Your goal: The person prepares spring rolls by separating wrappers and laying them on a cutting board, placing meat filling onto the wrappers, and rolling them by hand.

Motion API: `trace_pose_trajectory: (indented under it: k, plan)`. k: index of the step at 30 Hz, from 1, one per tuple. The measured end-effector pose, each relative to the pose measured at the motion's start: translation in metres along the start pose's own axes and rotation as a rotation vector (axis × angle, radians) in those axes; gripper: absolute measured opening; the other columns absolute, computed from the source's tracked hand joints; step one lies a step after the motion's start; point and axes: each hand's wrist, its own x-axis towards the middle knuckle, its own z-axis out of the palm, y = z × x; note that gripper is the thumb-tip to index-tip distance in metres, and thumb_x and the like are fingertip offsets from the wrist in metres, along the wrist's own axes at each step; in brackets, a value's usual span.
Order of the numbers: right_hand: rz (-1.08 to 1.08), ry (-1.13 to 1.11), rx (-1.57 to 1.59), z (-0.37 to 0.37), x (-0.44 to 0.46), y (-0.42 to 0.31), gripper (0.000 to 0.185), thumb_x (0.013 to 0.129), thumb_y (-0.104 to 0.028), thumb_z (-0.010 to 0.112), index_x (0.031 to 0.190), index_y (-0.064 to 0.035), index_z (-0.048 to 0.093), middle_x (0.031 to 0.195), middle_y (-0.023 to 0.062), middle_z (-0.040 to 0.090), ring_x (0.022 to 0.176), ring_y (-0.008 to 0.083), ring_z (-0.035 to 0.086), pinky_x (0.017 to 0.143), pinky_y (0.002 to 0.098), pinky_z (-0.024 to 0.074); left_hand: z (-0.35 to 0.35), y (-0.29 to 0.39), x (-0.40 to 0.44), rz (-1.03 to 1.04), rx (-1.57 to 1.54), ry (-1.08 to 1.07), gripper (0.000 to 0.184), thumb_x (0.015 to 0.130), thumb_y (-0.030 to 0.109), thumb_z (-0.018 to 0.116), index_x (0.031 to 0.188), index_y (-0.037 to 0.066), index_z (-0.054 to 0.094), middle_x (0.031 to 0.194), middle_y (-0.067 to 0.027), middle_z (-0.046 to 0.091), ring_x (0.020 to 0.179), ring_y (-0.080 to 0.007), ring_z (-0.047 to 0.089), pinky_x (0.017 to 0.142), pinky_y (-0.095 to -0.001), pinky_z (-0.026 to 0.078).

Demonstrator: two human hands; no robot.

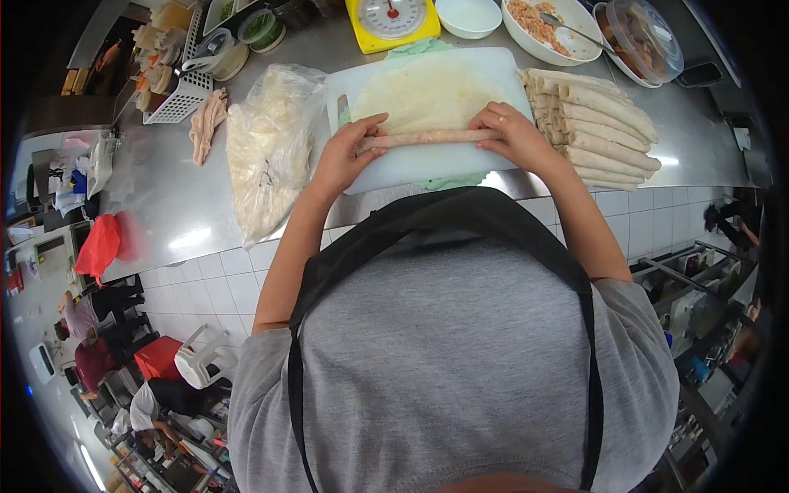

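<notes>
A thin, pale wrapper sheet (pixel 427 90) lies on the white cutting board (pixel 411 177). Its near edge is wound into a long narrow roll (pixel 431 138), with a pinkish filling faintly showing through. My left hand (pixel 352 152) has its fingers and thumb closed around the roll's left end. At the right end, my right hand (pixel 516 135) grips the roll between thumb and fingers. Finished-looking rolls (pixel 600 123) are stacked right of the board, close to my right hand. To the left is a plastic bag (pixel 275 140) of pale wrapper sheets.
Beyond the board stand a yellow scale (pixel 394 23), a white bowl (pixel 468 16), and a bowl of pinkish filling (pixel 546 29) with a spoon. A lidded container (pixel 645 41) sits far right. A crumpled cloth (pixel 208 127) lies near a white basket (pixel 181 99). Other people are at lower left.
</notes>
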Motion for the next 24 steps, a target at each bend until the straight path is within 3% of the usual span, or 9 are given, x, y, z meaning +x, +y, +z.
trace_pose_trajectory:
  k: [6,8,11,14,16,17,20,22,24]
  plan:
    - [0.017,-0.034,-0.044,-0.016,-0.004,0.004,0.026,0.072,-0.011,0.071,0.094,-0.0043,0.059,0.092,0.0094,0.056,0.093,0.0277,0.055,0.08,0.0369,0.0452,-0.006,-0.003,-0.007,0.012,0.053,0.034,0.057,0.073,0.008,0.074,0.126,0.01,0.053,0.106,-0.0076,0.063,0.098,-0.02,0.057,0.09,-0.0329,0.044]
    - [0.135,-0.191,-0.061,-0.035,0.008,0.003,0.027,0.074,-0.017,0.071,0.093,-0.003,0.058,0.092,0.0105,0.056,0.092,0.0283,0.055,0.081,0.0371,0.0453,-0.006,-0.002,-0.006,0.038,0.116,0.07,0.059,0.072,0.009,0.075,0.127,0.01,0.053,0.107,-0.0077,0.063,0.098,-0.0209,0.057,0.091,-0.0339,0.043]
    - [0.013,0.112,-0.237,-0.044,0.05,0.02,0.041,0.079,-0.036,0.067,0.105,-0.0054,0.06,0.103,0.0127,0.058,0.099,0.0305,0.056,0.084,0.0367,0.046,-0.007,0.005,0.001,0.135,0.175,0.125,0.063,0.07,0.017,0.077,0.128,0.01,0.052,0.109,-0.0074,0.064,0.098,-0.0226,0.057,0.092,-0.0358,0.042]
    - [-0.014,0.242,-0.319,-0.044,0.105,0.051,0.051,0.085,-0.048,0.057,0.117,-0.0078,0.058,0.114,0.0127,0.057,0.107,0.0291,0.055,0.093,0.0393,0.0418,-0.007,0.004,0.006,0.138,0.227,0.02,0.063,0.072,0.021,0.076,0.128,0.009,0.051,0.107,-0.0063,0.065,0.097,-0.0225,0.058,0.091,-0.036,0.041]
    - [0.173,0.181,-0.593,-0.035,0.132,0.072,0.065,0.09,-0.055,0.044,0.131,-0.0051,0.047,0.131,0.014,0.05,0.119,0.0296,0.049,0.101,0.039,0.0371,-0.008,-0.005,0.004,0.147,0.325,0.125,0.06,0.078,0.028,0.071,0.131,0.011,0.048,0.106,-0.0037,0.065,0.1,-0.0238,0.056,0.087,-0.0353,0.041]
    - [0.279,0.039,-0.678,-0.035,0.139,0.068,0.073,0.09,-0.062,0.033,0.135,-0.0046,0.043,0.136,0.0129,0.046,0.123,0.0291,0.045,0.107,0.0434,0.0292,-0.01,-0.008,0.0,0.142,0.328,0.13,0.06,0.078,0.028,0.071,0.131,0.011,0.048,0.106,-0.0037,0.065,0.1,-0.0238,0.056,0.087,-0.0353,0.041]
    - [0.309,-0.011,-0.651,-0.03,0.146,0.078,0.067,0.089,-0.063,0.031,0.123,-0.0116,0.056,0.123,0.0108,0.056,0.112,0.0269,0.053,0.106,0.0511,0.0256,-0.016,-0.013,-0.013,-0.002,0.216,0.295,0.06,0.078,0.025,0.07,0.131,0.01,0.047,0.103,-0.0038,0.066,0.093,-0.0229,0.058,0.083,-0.0345,0.042]
    - [0.315,-0.056,-0.6,-0.039,0.145,0.07,0.062,0.09,-0.06,0.034,0.12,-0.0107,0.057,0.122,0.0114,0.056,0.111,0.0272,0.053,0.104,0.0484,0.0289,-0.016,-0.017,-0.021,-0.151,0.068,0.295,0.058,0.079,0.02,0.069,0.131,0.009,0.046,0.102,-0.0041,0.066,0.087,-0.023,0.059,0.081,-0.0353,0.042]
    - [0.329,-0.102,-0.549,-0.041,0.143,0.063,0.058,0.091,-0.056,0.036,0.118,-0.0098,0.059,0.121,0.0119,0.057,0.11,0.0275,0.054,0.103,0.0457,0.0322,-0.014,-0.023,-0.023,-0.077,0.122,0.314,0.058,0.078,0.018,0.068,0.131,0.009,0.045,0.102,-0.0036,0.066,0.084,-0.0229,0.059,0.081,-0.0365,0.042]
